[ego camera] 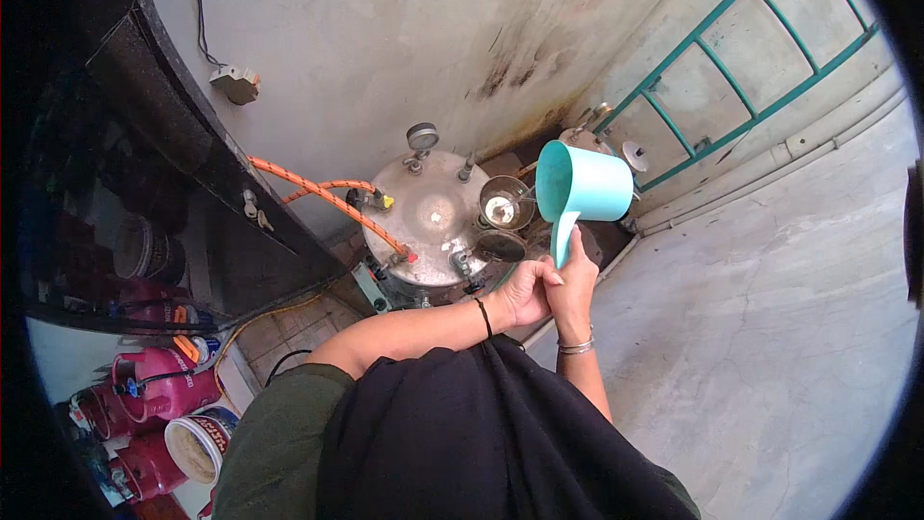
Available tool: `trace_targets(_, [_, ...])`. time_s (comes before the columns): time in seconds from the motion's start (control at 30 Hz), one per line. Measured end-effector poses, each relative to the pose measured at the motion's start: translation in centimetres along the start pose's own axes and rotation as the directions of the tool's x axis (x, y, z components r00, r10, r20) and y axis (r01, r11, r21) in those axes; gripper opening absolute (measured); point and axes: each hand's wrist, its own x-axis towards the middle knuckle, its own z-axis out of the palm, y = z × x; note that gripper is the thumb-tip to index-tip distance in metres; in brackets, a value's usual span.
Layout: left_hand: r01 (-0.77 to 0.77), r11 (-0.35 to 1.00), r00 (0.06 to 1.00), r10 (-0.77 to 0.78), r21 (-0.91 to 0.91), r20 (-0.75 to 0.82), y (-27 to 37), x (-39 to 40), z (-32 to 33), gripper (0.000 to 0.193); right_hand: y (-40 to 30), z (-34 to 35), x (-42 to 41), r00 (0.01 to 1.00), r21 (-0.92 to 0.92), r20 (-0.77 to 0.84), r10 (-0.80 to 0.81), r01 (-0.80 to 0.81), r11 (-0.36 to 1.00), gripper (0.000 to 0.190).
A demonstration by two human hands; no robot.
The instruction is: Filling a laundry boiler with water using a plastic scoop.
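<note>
A turquoise plastic dipper (pixel 595 184) is tilted on its side, its mouth towards the left. My right hand (pixel 574 278) is closed around its handle, the index finger lying along it. Touching the right hand at the thumb and wrist is my left hand (pixel 525 296), with its fingers partly hidden; whether it also grips the handle is unclear. Left of the dipper's mouth is an open metal funnel-like cup (pixel 507 201), beside a round metal pressure tank (pixel 433 213) with a pressure gauge (pixel 422 136), valves and a dark round lid or cap (pixel 501 246).
Orange hoses (pixel 332 206) run from the tank past a dark door (pixel 238 180). Pink gas cylinders (pixel 170 383) and a paint bucket (pixel 195 448) stand at lower left. A green metal ladder (pixel 736 90) leans along the wall, near pipes (pixel 779 159). A smaller metal vessel (pixel 577 137) stands behind the dipper.
</note>
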Motion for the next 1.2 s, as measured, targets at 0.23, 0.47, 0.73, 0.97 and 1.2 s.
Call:
trace_targets(0.23, [0.01,1.0,1.0,-0.01,-0.003,0.0,0.1,0.0,0.0,0.018,-0.3,0.1,-0.1,0.998,-0.005,-0.052,-0.029,0.028,1.0,0.053])
trace_targets(0.47, [0.01,1.0,1.0,-0.011,-0.014,-0.025,0.0,0.3,-0.1,0.014,0.0,0.2,0.0,0.998,-0.037,-0.051,-0.048,0.046,0.998,0.055])
trace_targets(0.73, [-0.019,0.995,1.0,0.021,0.103,-0.016,1.1,-0.5,-0.6,0.017,-1.8,0.2,0.0,0.995,0.18,0.036,0.088,-0.093,0.979,0.057])
trace_targets(0.97, [-0.027,0.905,0.993,-0.025,0.425,0.117,2.4,-4.3,-1.6,0.069,1.5,1.7,-2.2,0.933,0.785,0.356,0.05,-0.328,0.526,0.052])
trace_targets(1.2, [-0.036,0.705,0.986,-0.089,0.709,0.139,5.3,-14.1,-2.7,0.056,-5.4,2.8,-7.6,0.824,0.766,0.506,-0.255,-0.292,0.573,0.052])
